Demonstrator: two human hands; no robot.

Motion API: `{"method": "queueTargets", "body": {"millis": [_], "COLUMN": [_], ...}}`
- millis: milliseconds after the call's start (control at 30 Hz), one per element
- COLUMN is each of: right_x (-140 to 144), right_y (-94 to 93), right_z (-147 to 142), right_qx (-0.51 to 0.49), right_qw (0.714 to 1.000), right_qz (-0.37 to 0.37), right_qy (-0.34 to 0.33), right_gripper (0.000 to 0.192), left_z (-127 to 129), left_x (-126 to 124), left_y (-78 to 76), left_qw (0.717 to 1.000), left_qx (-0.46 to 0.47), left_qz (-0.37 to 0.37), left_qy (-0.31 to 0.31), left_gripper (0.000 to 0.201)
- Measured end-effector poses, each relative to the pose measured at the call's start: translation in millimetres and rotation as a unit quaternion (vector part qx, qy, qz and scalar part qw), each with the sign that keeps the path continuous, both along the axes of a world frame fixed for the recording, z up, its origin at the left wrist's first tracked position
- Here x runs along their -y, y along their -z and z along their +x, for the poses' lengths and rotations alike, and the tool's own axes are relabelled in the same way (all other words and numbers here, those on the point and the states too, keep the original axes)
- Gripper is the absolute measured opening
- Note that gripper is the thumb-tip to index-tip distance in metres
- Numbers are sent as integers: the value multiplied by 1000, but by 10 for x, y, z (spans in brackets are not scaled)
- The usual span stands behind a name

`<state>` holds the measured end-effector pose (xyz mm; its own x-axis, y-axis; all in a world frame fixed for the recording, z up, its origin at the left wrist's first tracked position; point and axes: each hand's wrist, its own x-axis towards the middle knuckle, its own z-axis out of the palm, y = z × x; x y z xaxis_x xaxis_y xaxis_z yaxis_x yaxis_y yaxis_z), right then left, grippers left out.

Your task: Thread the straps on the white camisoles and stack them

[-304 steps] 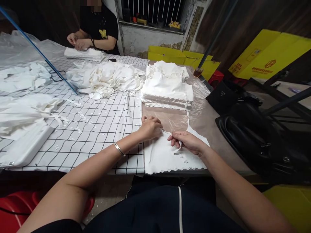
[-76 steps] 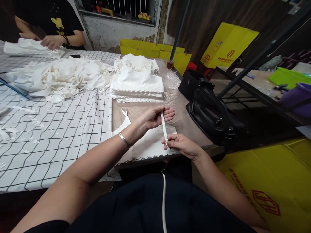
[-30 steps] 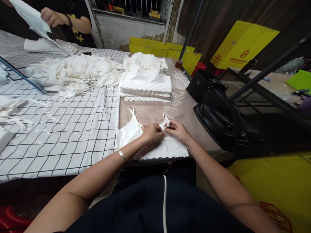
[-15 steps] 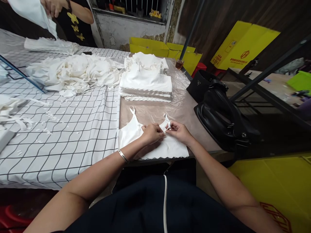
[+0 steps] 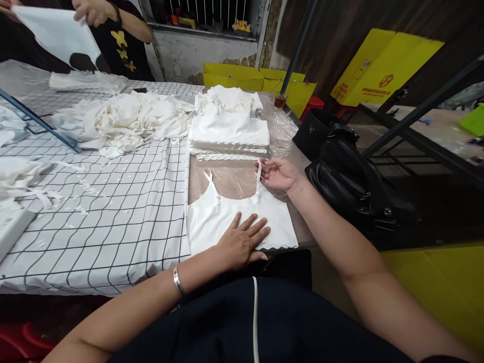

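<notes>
We have the top (image 5: pixel 227 219) spread flat at the near edge of the table (image 5: pixel 291 201), on the bare brown strip just right of the checked cloth (image 5: pixel 124 212). Our left hand (image 5: pixel 242 242) lies palm down on its lower middle, fingers spread and pressing the fabric, gripping nothing. Our right hand (image 5: pixel 278 174), at 1 o'clock from the left, is turned palm up with the fingers loosely open; its fingertips touch the upper end of the right strap (image 5: pixel 258 179), which runs straight up from the top. We cannot tell whether the thumb pinches the strap or only rests against it. The left strap (image 5: pixel 212 184) lies free at 11 o'clock from the left hand.

At 12 o'clock, just beyond the straps, sits a stack (image 5: pixel 229 136) of folded tops. A loose pile (image 5: pixel 124 118) of white pieces lies at 10 o'clock on the cloth. A black bag (image 5: pixel 351 181) sits at 3 o'clock, off the table edge. At 10 o'clock, far across the table, another person's hand (image 5: pixel 93 10) holds up a white piece (image 5: pixel 56 33).
</notes>
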<state>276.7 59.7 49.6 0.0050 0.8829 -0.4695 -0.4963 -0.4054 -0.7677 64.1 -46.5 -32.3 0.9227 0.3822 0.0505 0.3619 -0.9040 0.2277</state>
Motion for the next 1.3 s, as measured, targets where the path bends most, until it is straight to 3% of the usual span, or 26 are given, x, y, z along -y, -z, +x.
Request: {"method": "queueTargets", "body": {"millis": [100,200,300,367,433,500,567,600,667,700,767,867,967,1033,1100,1167,1233,1300], "right_x": [-316,-524,-594,-543,-381,-86,324,552,995,1186,1466,1618,1585,1547,1520,1509,1512,1524], "right_y": [-52,34,119,89,-10,-111,-129,-91,69,174,379,546,523,472,445,464,522,589], "right_z": [10,2,-15,9,90,218,350,402,455,456,415,321,272,266,276,308,358,412], "right_qx": [72,168,248,337,469,586,637,656,691,689,690,672,578,487,434,442,486,517], "right_qw": [997,985,962,933,877,807,770,753,709,704,706,736,815,871,897,892,870,851], "right_qz": [2,-42,-103,-102,-70,-33,-20,-27,-63,-83,-57,7,33,35,32,24,11,4], "right_qy": [18,-10,-54,-72,-80,-67,-39,-41,-122,-154,-150,-79,6,52,82,89,86,88], "right_gripper": [9,9,12,11,9,17,28,34,41,42,38,33,38,43,46,47,44,41], "left_z": [-23,5,28,-43,-242,-553,-884,-1019,-1176,-1196,-1153,-1061,-1091,-1143,-1159,-1114,-1017,-901], "left_x": [-19,-30,-5,21,36,33,22,20,20,19,7,-42,-90,-92,-58,2,69,122], "left_y": [-10,-30,-43,-74,-131,-199,-249,-262,-264,-258,-237,-213,-220,-244,-275,-295,-291,-258], "left_qw": [1000,1000,1000,997,986,957,918,900,871,863,854,845,838,832,822,834,869,885], "left_qx": [-8,0,24,65,117,139,105,76,28,15,8,43,140,204,233,208,131,55], "left_qz": [-14,-12,-1,13,30,50,60,55,33,19,-6,-38,-41,22,120,171,154,122], "left_qy": [7,11,9,-26,-117,-250,-377,-427,-489,-505,-521,-531,-526,-516,-506,-481,-452,-445], "left_gripper": [73,75,74,68,53,38,34,33,33,32,30,22,22,20,19,20,21,26]}}
